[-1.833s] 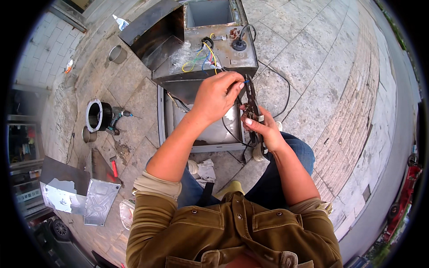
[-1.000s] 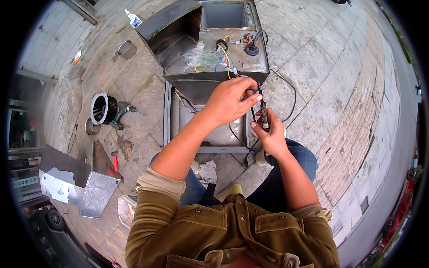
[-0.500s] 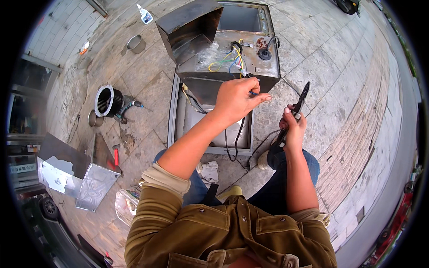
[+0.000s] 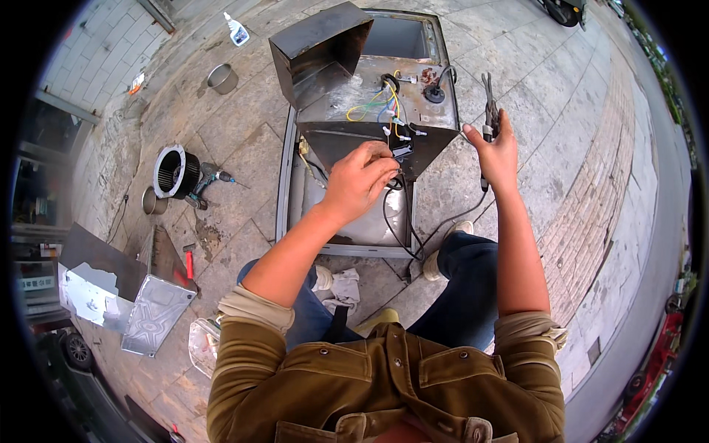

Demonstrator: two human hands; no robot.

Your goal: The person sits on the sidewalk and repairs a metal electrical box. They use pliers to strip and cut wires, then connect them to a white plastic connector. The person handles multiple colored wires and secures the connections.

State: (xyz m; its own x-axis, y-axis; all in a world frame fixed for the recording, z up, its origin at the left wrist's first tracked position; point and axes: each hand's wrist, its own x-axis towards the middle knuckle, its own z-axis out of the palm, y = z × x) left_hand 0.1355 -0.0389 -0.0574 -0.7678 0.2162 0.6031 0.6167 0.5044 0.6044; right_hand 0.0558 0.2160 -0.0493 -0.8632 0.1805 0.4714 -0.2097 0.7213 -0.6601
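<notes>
In front of me, a metal appliance box [image 4: 332,140] stands with its bent sheet cover raised. Yellow, green and blue wires [image 4: 367,109] come out of its top, and some end in pale connectors [image 4: 419,133] at its front edge. My left hand [image 4: 360,181] is closed in a pinch at the box's front, on what looks like the end of a black cable [image 4: 396,177]; the fingers hide part of it. Off to the right of the box, my right hand [image 4: 496,156] grips dark pliers [image 4: 490,103], jaws pointing away from me and slightly apart.
On the left lie a round black blower [image 4: 176,171], a cordless drill [image 4: 209,184], two metal cups, a red-handled hammer [image 4: 189,260] and bent sheet-metal panels [image 4: 159,310]. A spray bottle [image 4: 235,29] stands at the back. A white rag [image 4: 343,286] lies by my feet.
My left hand has come down and toward me from the box's top edge. The right hand has moved up and away with the pliers, which have turned more upright.
</notes>
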